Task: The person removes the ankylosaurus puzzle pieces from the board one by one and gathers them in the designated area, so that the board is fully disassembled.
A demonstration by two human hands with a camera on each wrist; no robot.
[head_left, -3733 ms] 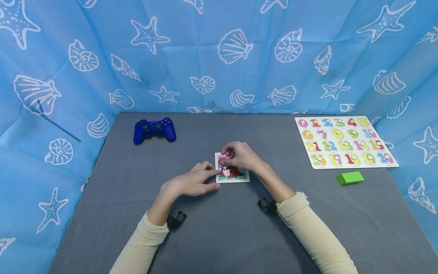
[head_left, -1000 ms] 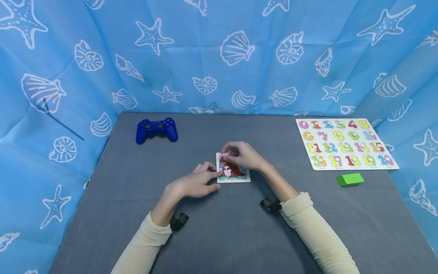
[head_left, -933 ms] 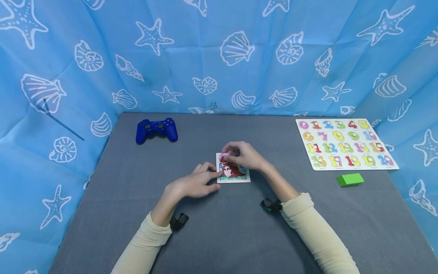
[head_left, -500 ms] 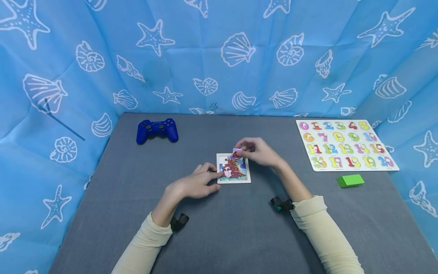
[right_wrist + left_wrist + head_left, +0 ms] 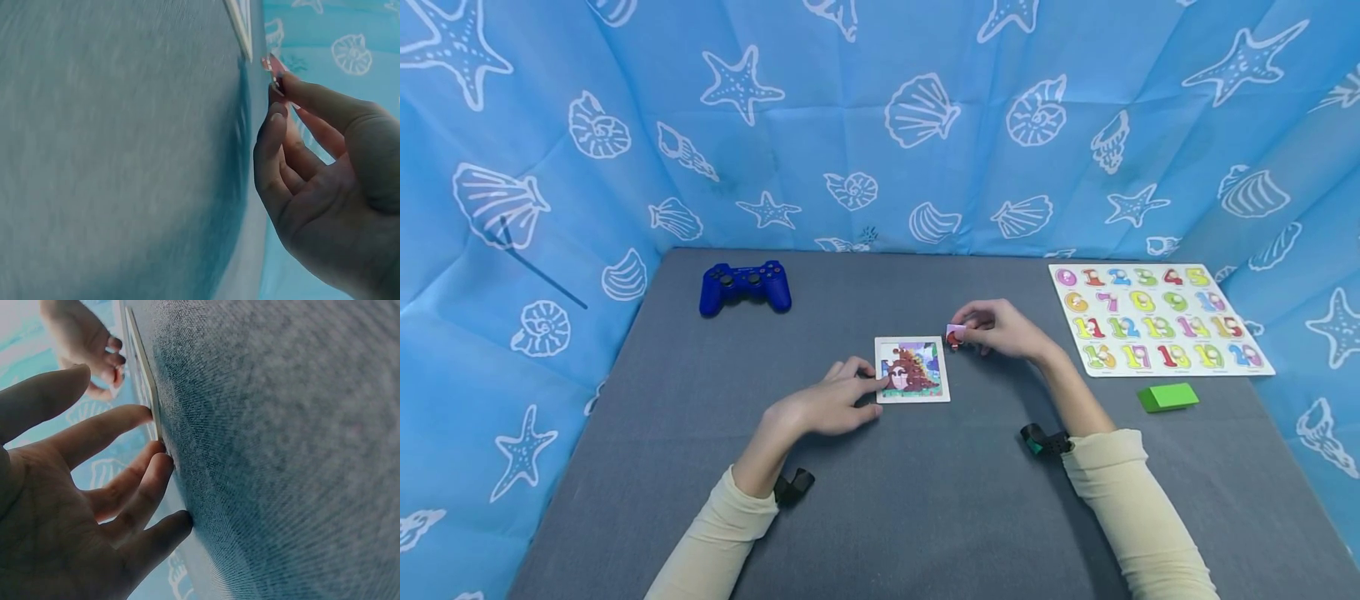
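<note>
Puzzle piece [image 5: 955, 336] pinched by right hand [image 5: 1002, 328], apparently held just off grey table [image 5: 887, 508], near far right corner of picture puzzle [image 5: 920, 372]. Puzzle's left edge touched by extended fingers of left hand [image 5: 829, 402]. Number board [image 5: 1159, 320] placed farther right.

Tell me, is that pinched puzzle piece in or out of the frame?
Out: the right hand holds the puzzle piece beside the white frame.
</note>
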